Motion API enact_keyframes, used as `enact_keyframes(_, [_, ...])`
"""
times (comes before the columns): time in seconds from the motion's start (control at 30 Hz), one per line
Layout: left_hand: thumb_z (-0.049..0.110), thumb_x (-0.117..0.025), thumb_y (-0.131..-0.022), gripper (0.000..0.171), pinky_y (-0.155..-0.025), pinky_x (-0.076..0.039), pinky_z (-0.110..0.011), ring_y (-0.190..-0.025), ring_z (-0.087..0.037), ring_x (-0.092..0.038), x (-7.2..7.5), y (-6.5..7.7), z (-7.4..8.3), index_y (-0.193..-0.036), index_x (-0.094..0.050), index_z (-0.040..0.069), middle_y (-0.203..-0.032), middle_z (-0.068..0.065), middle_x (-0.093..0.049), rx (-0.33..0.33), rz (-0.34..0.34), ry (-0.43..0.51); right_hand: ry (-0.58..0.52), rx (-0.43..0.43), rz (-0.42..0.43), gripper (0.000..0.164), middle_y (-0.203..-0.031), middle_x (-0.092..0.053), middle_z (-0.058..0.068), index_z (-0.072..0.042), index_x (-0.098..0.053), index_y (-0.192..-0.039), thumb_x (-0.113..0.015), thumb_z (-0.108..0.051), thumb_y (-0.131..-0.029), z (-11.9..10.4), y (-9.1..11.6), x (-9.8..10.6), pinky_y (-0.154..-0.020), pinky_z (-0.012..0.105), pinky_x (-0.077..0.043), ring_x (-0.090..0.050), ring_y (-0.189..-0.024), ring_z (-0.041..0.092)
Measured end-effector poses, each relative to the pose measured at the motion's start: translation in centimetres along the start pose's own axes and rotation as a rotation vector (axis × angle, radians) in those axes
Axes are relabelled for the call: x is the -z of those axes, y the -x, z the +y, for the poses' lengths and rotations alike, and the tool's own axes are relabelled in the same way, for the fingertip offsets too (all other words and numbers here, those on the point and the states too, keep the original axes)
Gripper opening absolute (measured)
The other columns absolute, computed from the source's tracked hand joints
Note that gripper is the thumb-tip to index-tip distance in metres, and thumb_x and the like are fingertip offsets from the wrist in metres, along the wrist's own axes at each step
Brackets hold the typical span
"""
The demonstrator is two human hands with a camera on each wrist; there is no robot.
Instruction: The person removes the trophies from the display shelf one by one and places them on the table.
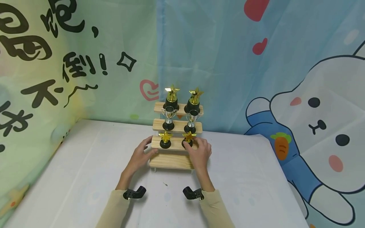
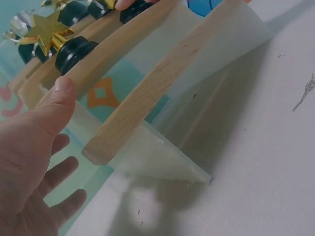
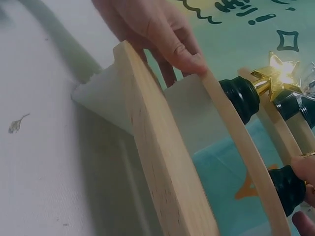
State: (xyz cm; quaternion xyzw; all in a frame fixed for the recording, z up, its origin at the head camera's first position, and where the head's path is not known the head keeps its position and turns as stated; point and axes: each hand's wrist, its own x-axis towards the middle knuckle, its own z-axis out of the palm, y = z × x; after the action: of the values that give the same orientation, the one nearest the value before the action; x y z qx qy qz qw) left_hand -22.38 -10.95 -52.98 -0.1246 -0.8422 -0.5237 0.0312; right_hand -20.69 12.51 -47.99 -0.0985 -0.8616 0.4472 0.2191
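Observation:
A stepped wooden display rack (image 1: pixel 172 161) stands on the white table, with small trophies in pairs on its upper three steps. My right hand (image 1: pixel 201 153) pinches the small gold star trophy (image 1: pixel 188 136) at the right of the second-lowest step, thumb at its black base (image 3: pixel 286 191). At the rack's left end, my left hand (image 1: pixel 140 155) rests its thumb (image 2: pixel 63 91) on the edge of that same step; its other visible fingers are spread loosely below. The matching star trophy (image 1: pixel 165 140) stands upright beside it on the left.
Two silver cups (image 1: pixel 169 117) stand one step higher, and two larger gold star trophies (image 1: pixel 171 98) occupy the top step. The lowest board is bare. Behind the white table (image 1: pixel 97 177) hangs a printed cloth (image 1: pixel 216 63). A small dark speck (image 1: pixel 165 184) lies in front.

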Motion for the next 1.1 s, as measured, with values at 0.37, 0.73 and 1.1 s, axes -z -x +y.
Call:
enact_keyframes(0.37, [0.047,-0.062,-0.082,0.071,-0.107,-0.036,-0.049,-0.13,-0.027,-0.041,-0.1,0.0,-0.2,-0.14,-0.036,0.016,-0.143,-0.005,-0.042,-0.006,0.009,-0.005,-0.085,-0.028,-0.028,0.032,-0.104,-0.057,0.011,-0.004,-0.067,-0.088,-0.076,-0.031,-0.073,-0.2,0.0,0.2,-0.096,0.045,-0.029,-0.042,-0.104,0.027])
enact_keyframes(0.73, [0.045,-0.062,-0.083,0.069,-0.107,-0.036,-0.05,-0.13,-0.027,-0.042,-0.1,0.1,-0.3,-0.14,-0.036,0.017,-0.142,-0.006,-0.043,-0.027,0.012,-0.005,-0.118,-0.044,-0.082,0.032,-0.107,-0.061,0.007,-0.007,-0.066,-0.089,-0.075,-0.033,-0.074,0.0,0.9,1.3,-0.09,0.041,-0.037,-0.044,-0.105,0.022])
enact_keyframes(1.1, [0.044,-0.062,-0.083,0.069,-0.106,-0.036,-0.049,-0.129,-0.026,-0.042,0.0,0.1,-0.3,-0.141,-0.035,0.016,-0.141,-0.006,-0.044,-0.048,0.018,-0.005,-0.14,-0.016,-0.094,0.026,-0.099,-0.061,0.002,-0.011,-0.067,-0.09,-0.075,-0.031,-0.075,-0.6,3.4,4.3,-0.09,0.044,-0.038,-0.044,-0.1,0.018])
